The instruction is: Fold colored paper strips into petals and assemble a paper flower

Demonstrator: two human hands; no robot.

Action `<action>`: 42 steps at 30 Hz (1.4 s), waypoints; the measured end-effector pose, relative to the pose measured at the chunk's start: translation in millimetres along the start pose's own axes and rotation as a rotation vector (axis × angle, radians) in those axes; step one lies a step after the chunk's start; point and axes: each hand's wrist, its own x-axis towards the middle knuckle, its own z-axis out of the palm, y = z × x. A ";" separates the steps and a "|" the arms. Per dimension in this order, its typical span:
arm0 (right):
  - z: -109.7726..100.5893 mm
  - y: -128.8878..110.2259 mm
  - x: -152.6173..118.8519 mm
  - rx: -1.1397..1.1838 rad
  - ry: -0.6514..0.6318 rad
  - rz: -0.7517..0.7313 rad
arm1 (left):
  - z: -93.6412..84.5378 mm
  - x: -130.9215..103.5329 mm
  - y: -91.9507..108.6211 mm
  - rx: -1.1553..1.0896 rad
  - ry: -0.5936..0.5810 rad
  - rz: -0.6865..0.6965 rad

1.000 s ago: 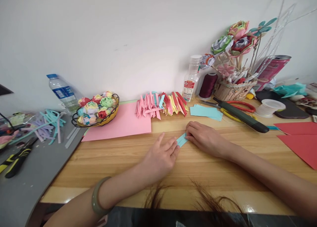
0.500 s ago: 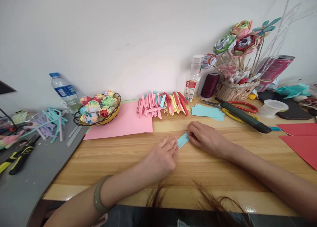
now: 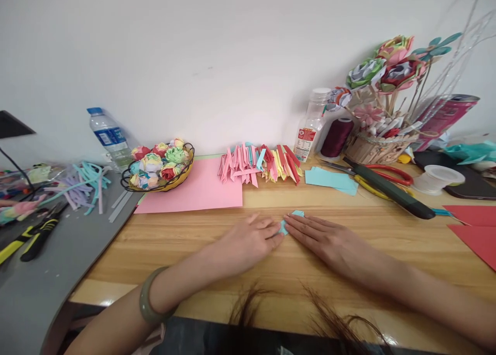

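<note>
A small light-blue paper strip (image 3: 298, 213) lies on the wooden table between my hands, its far end showing a slanted fold. My left hand (image 3: 250, 241) has thumb and fingertips closed on the strip's near left end. From the other side my right hand (image 3: 333, 238) lies flat, its fingers stretched out and pressing on the middle of the strip, which they partly hide. Beyond the right hand lie several loose blue paper strips (image 3: 331, 180). A row of folded pink, red, yellow and blue paper pieces (image 3: 242, 164) stands further back.
A basket of paper flowers (image 3: 180, 182) overlaps pink sheets (image 3: 209, 189) at the left. Behind on the right are a clear bottle (image 3: 308, 133), a purple thread spool (image 3: 336, 138), a green-handled cutter (image 3: 391, 189), red-handled scissors (image 3: 403, 174) and red paper (image 3: 475, 244). Pliers (image 3: 41, 238) lie far left.
My right hand has gone from a bent-finger pinch at the strip's far end to lying flat over it. The strip's far end now shows a slanted fold. The view has shifted slightly left.
</note>
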 end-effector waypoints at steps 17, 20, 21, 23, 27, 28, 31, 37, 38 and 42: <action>2.6 3.6 -8.3 -0.016 0.021 0.076 | 14.0 -1.5 18.1 0.232 0.094 0.009; 3.8 12.1 -14.9 -0.013 0.019 0.098 | 11.9 -1.5 17.4 0.208 0.095 0.016; 4.1 14.6 -16.9 0.000 0.016 0.108 | 11.7 -1.7 16.4 0.196 0.097 0.019; 3.7 18.6 -19.9 0.037 0.005 0.123 | 11.8 -2.3 13.7 0.167 0.094 0.021; -0.5 24.5 -21.7 0.111 -0.033 0.122 | 8.1 -3.0 5.4 0.082 0.080 0.016; -1.9 25.6 -21.5 0.125 -0.036 0.121 | 6.2 -2.7 2.4 0.049 0.079 0.017; -5.3 26.0 -18.7 0.132 0.029 0.149 | 1.0 -0.2 -8.1 -0.049 0.080 0.031; -9.6 18.7 -1.2 0.088 0.117 0.038 | 3.3 8.4 -23.1 -0.119 0.130 0.088; -10.7 18.3 2.2 0.081 0.088 -0.003 | 4.2 10.2 -23.1 -0.124 0.138 0.094; -13.8 20.6 10.9 0.014 -0.006 -0.095 | 6.3 17.5 -17.0 -0.159 0.164 -0.019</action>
